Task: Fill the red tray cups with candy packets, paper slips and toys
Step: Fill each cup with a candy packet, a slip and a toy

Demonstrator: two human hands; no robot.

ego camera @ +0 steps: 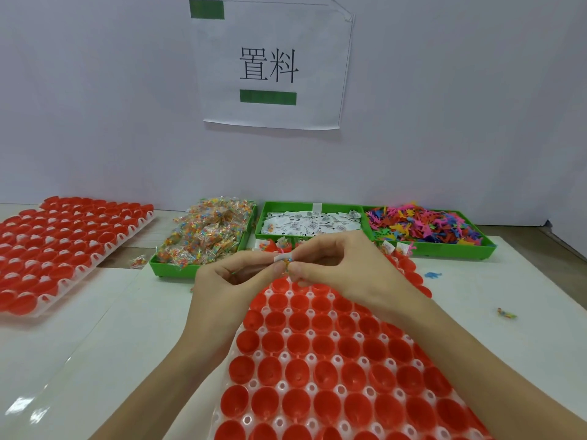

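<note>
Two bare hands meet above the far end of the red plastic tray of round cups (pixel 320 354), held high, probably so the items can be sorted between the fingertips before they drop into a cup. The left hand (pixel 228 274) and the right hand (pixel 336 262) together pinch a small bundle: a white folded paper slip (pixel 282 258) on top and, just beneath it, what looks like a clear candy packet with coloured beads (pixel 286 267). Which fingers carry which piece cannot be made out. The bundle sits right at the fingertips, over the tray's far rows.

Most near cups look unfilled, while a few at the far edge already hold slips and packets, so the filling seems to have barely begun.

Supplies lie within reach behind: a green bin heaped with candy packets (pixel 203 236), a green bin of paper slips (pixel 311 222) and a green bin of bright flat plastic toys (pixel 422 228). A second red cup tray (pixel 63 249) sits far left.
</note>
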